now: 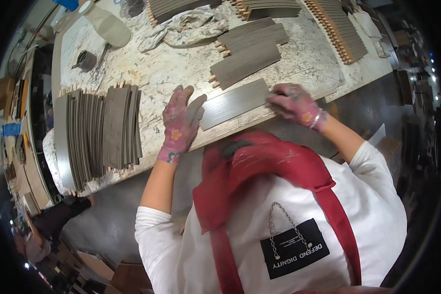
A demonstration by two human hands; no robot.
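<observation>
A flat grey wooden slat (235,104) lies at the front edge of the worktable, its face shiny. My left hand (180,120), in a pink flowered glove with stained fingers, is by the slat's left end; its fingers stretch forward and the thumb is next to the slat. At the other end, my right hand (296,104) in a matching glove curls its fingers against the slat's right edge. The undersides of those fingers are hidden. Just beyond, overlapping grey slats (247,63) with light wooden pegs at their ends lie on the table.
Stacked slats (90,132) stand on edge at the left. Behind lie a crumpled stained rag (186,29), a cloudy plastic bottle (107,27) and a dark cup (86,61). More pegged slats (340,32) line the far right. Another person (39,240) is at lower left.
</observation>
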